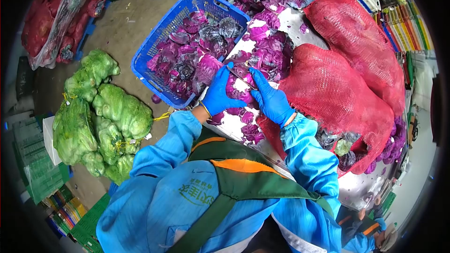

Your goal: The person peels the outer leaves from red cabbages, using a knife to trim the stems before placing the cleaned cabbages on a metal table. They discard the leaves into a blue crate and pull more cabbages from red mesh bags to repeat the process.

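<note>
My left hand (219, 93), in a blue glove, curves round the left side of a purple cabbage (240, 94), with the thumb below it and the fingertips above. On the other side, my right hand (273, 100), also gloved in blue, is closed on what looks like a knife (243, 78). The thin dark blade lies slantwise across the cabbage towards my left fingertips. My right fingers hide its handle. Loose purple leaves (272, 58) lie just beyond both hands on the pale metal table (293, 28).
A blue basket (157, 21) of purple leaves stands at the left. Red mesh sacks (335, 89) lie on the right. Bagged green vegetables (119, 110) rest on the floor at left, below wrapped red sacks (56, 16). Another person's sleeve (361, 242) shows at lower right.
</note>
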A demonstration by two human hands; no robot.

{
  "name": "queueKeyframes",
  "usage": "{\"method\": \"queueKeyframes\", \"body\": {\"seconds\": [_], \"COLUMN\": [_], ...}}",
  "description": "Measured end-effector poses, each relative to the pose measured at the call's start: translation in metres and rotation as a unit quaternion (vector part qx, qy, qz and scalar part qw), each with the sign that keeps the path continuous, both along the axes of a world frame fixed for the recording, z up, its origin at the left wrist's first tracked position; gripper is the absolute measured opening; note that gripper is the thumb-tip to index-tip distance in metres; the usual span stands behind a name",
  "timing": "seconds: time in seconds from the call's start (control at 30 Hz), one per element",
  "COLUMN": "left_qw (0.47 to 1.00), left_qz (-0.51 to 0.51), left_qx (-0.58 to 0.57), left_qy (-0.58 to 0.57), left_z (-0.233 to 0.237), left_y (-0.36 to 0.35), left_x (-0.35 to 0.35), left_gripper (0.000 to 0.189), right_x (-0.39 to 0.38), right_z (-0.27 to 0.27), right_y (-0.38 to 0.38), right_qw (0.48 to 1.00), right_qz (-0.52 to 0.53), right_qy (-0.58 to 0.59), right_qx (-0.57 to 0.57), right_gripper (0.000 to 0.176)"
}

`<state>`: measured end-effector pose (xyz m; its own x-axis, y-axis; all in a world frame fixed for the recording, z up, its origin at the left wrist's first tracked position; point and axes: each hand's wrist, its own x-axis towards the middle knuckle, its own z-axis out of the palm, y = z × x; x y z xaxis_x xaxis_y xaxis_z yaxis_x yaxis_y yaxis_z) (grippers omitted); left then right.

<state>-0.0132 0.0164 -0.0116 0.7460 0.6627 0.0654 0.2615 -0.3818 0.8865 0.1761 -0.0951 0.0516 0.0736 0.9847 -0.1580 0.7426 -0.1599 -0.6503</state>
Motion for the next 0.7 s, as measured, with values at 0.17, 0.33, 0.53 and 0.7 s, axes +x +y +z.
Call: {"method": "queueKeyframes", "body": {"seconds": [0.17, 0.33, 0.53, 0.7], "left_qw": [1.000, 0.984, 0.993, 0.987], "left_qz": [0.014, -0.008, 0.049, 0.140], "left_qx": [-0.002, 0.154, 0.100, 0.070], "left_qy": [0.011, 0.092, -0.025, -0.041], "left_z": [0.008, 0.024, 0.011, 0.003], "left_y": [0.001, -0.033, -0.035, -0.041], "left_x": [0.006, 0.013, -0.016, -0.012], "left_gripper": [0.126, 0.111, 0.112, 0.113], "right_x": [-0.009, 0.017, 0.053, 0.007], "right_z": [-0.014, -0.065, -0.108, -0.021], "right_y": [0.013, 0.043, 0.051, 0.023], "right_qw": [0.997, 0.951, 0.946, 0.958], "right_qz": [-0.060, -0.300, -0.323, -0.279], "right_qy": [-0.009, 0.024, 0.011, 0.018], "right_qx": [0.050, 0.070, 0.030, 0.067], "right_gripper": [0.053, 0.041, 0.042, 0.048]}}
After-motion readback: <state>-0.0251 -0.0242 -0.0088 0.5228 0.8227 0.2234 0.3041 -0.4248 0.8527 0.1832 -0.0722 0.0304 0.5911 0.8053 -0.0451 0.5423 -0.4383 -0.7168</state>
